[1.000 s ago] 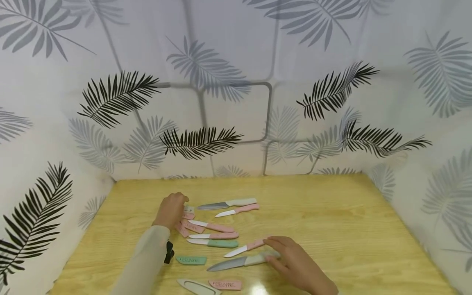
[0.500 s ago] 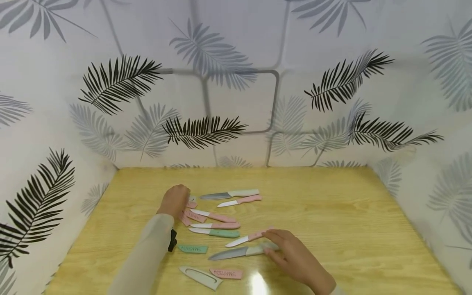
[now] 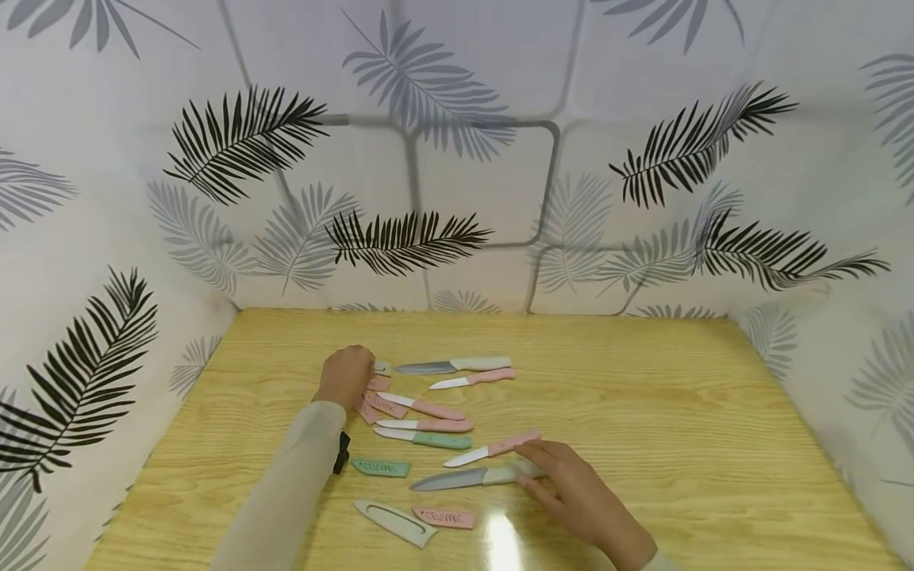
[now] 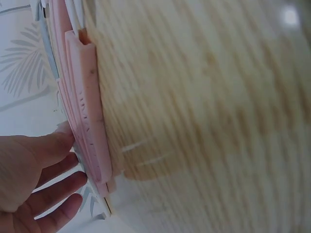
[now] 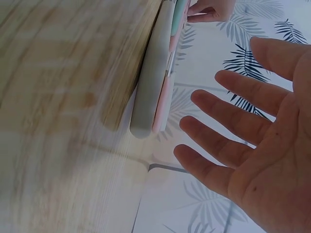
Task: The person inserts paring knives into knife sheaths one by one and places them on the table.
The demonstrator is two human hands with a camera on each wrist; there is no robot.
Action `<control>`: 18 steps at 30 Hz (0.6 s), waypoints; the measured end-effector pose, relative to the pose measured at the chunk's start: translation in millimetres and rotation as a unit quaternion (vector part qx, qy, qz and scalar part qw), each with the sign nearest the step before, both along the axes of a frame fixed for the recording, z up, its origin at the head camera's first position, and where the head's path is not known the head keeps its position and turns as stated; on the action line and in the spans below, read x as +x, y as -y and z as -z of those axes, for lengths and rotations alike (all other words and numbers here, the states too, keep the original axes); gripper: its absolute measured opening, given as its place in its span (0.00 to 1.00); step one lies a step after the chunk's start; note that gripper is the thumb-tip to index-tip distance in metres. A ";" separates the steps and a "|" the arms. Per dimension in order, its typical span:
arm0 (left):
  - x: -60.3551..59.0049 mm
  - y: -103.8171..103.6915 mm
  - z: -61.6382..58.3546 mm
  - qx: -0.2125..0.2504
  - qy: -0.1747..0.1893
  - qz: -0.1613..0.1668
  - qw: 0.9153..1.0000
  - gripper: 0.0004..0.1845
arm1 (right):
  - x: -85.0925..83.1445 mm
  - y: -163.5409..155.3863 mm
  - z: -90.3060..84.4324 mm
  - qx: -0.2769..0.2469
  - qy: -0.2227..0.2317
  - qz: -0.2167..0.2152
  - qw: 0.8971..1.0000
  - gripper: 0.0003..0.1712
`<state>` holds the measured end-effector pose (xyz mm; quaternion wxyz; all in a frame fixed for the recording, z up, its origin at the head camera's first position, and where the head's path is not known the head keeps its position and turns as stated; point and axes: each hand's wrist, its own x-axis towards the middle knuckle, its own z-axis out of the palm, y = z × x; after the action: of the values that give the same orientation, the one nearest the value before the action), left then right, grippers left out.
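Observation:
My left hand (image 3: 346, 376) is at the far left group of knife sheaths, its loosely bent fingers at the edge of a white sheath (image 3: 382, 368), mostly hidden under the hand in the head view. Pink sheaths (image 4: 90, 107) overlap beside the thumb in the left wrist view. My right hand (image 3: 571, 492) is spread over the handle ends of a large white-handled knife (image 3: 457, 478) and a pink-handled knife (image 3: 503, 447). In the right wrist view its fingers are apart from the white handle (image 5: 153, 73) and hold nothing.
Pink-handled knives (image 3: 443, 425) and a green-handled knife (image 3: 443, 440) lie mid-table. Behind them are another white-handled knife (image 3: 481, 363) and a pink one (image 3: 493, 375). A green sheath (image 3: 382, 468), a white sheath (image 3: 395, 523) and a pink sheath (image 3: 444, 517) lie in front.
The head view has tilted, so the table sits higher in it. Both hands stay at about the same places among the knives and sheaths; the left fingers shift slightly.

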<state>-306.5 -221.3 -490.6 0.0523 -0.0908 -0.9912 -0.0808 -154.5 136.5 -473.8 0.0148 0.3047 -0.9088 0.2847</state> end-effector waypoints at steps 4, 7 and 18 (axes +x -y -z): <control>1.1 -2.3 -1.0 -0.029 0.009 0.011 0.999 0.02 | -0.1 1.1 1.4 -0.003 0.002 -0.006 1.000 0.24; 2.9 -3.8 0.2 -0.072 -0.008 0.032 0.997 0.01 | 0.4 1.4 2.8 -0.008 0.001 -0.009 1.000 0.25; 12.0 -1.9 9.7 -0.119 -0.016 0.053 0.991 0.09 | -1.5 4.0 8.6 -0.010 -0.028 -0.020 0.999 0.24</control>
<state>-294.5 -219.4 -500.3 0.0530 -0.1500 -0.9866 0.0369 -156.0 132.5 -482.4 0.0377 0.3300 -0.8989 0.2858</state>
